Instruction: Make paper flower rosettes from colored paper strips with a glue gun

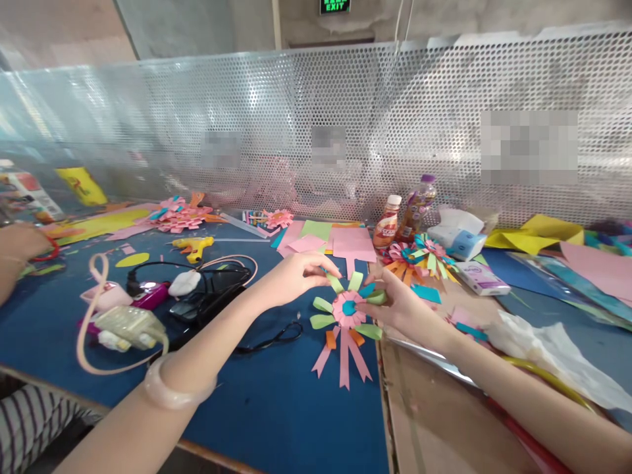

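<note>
A paper rosette (346, 315) lies on the blue table (276, 408): pink pleated disc, blue centre, green loop petals, orange bits and pink ribbon tails pointing toward me. My left hand (296, 275) reaches in from the left and pinches a green loop at the rosette's upper left. My right hand (395, 299) comes from the right, its fingertips on a green loop at the rosette's right side. A pale bangle (172, 388) sits on my left wrist.
Left of my arm lie a yellow glue gun (193, 246), black cables and a charger (212, 296), and a pink gadget. Finished paper flowers (419, 255), two bottles (402, 220), tissue packs and coloured sheets stand behind. A perforated metal screen closes the back. Another person's hand (20, 243) is far left.
</note>
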Action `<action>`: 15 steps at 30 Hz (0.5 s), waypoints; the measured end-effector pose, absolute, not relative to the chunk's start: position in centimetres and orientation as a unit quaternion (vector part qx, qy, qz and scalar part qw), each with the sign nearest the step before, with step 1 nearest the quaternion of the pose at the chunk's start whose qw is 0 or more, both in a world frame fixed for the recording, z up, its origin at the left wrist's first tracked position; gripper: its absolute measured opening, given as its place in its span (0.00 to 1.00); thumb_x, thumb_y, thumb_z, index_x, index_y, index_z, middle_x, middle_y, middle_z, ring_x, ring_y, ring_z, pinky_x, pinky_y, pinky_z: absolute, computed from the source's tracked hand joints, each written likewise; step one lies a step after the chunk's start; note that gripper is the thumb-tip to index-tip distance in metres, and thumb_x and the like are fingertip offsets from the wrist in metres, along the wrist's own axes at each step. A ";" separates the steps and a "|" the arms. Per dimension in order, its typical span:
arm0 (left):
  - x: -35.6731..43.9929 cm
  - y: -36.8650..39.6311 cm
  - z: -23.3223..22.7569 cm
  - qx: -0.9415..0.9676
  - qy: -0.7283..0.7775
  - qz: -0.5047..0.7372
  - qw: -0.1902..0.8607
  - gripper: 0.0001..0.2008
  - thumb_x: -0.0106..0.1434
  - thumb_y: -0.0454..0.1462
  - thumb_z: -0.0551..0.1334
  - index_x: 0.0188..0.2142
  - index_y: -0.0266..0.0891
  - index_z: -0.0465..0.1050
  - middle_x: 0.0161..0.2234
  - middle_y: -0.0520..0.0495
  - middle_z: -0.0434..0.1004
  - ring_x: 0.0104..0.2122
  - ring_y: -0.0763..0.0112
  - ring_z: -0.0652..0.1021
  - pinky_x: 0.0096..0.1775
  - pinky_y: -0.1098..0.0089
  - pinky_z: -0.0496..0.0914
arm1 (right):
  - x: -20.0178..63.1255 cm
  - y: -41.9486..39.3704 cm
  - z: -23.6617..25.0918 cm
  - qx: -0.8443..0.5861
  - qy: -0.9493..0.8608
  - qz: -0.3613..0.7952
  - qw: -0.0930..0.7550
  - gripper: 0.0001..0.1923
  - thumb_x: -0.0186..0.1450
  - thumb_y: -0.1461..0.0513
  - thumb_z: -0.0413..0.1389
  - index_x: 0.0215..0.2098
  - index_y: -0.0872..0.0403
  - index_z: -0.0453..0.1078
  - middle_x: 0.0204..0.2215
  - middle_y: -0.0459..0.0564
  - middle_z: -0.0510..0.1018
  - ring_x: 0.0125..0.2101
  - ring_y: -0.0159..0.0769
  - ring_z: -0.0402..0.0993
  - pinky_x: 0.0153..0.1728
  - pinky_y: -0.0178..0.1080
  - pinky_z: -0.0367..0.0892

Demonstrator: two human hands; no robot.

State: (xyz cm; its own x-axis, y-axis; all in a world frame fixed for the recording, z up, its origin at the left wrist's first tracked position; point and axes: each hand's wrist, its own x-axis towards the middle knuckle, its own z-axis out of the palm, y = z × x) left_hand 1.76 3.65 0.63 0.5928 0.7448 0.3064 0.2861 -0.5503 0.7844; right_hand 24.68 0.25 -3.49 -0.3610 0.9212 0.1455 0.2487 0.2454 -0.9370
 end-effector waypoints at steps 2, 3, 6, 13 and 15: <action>1.8 3.6 0.6 0.820 0.315 0.318 0.356 0.08 0.59 0.30 0.60 0.37 0.38 0.74 0.41 0.49 0.74 0.40 0.72 0.76 0.46 0.68 0.69 | 24.7 0.2 -3.4 -0.423 -0.698 0.443 0.370 0.17 0.57 0.56 0.59 0.39 0.48 0.57 0.34 0.45 0.72 0.32 0.33 0.72 0.31 0.37 0.68; 1.8 3.6 0.6 0.821 0.315 0.315 0.357 0.07 0.59 0.30 0.60 0.37 0.38 0.74 0.41 0.49 0.74 0.40 0.72 0.76 0.46 0.68 0.69 | 24.7 0.1 -3.4 -0.424 -0.700 0.441 0.369 0.17 0.57 0.56 0.59 0.39 0.49 0.57 0.34 0.45 0.72 0.31 0.33 0.72 0.30 0.36 0.68; 1.8 3.5 0.7 0.823 0.316 0.309 0.356 0.07 0.59 0.31 0.60 0.37 0.38 0.74 0.41 0.49 0.74 0.40 0.72 0.76 0.45 0.67 0.70 | 24.6 0.0 -3.2 -0.428 -0.698 0.444 0.364 0.17 0.58 0.56 0.59 0.39 0.49 0.56 0.31 0.44 0.71 0.29 0.32 0.70 0.28 0.35 0.66; 1.8 3.5 0.7 0.821 0.312 0.307 0.365 0.07 0.59 0.31 0.60 0.37 0.38 0.73 0.40 0.48 0.74 0.39 0.71 0.76 0.45 0.66 0.70 | 24.6 0.2 -3.6 -0.429 -0.695 0.442 0.371 0.18 0.57 0.56 0.59 0.40 0.49 0.57 0.30 0.43 0.70 0.26 0.29 0.68 0.26 0.33 0.63; 1.9 3.5 0.7 0.821 0.313 0.305 0.368 0.07 0.59 0.31 0.60 0.37 0.38 0.73 0.40 0.48 0.74 0.39 0.71 0.76 0.45 0.66 0.70 | 24.7 0.4 -4.0 -0.424 -0.698 0.438 0.376 0.17 0.58 0.56 0.59 0.40 0.49 0.57 0.29 0.43 0.70 0.26 0.30 0.68 0.26 0.33 0.63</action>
State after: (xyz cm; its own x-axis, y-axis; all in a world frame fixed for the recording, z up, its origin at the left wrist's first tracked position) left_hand 1.86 3.47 0.74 0.6178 0.7382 0.2708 0.2897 -0.5338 0.7944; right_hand 24.71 0.39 -4.03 -0.3582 0.9210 0.1531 0.2628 0.2568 -0.9301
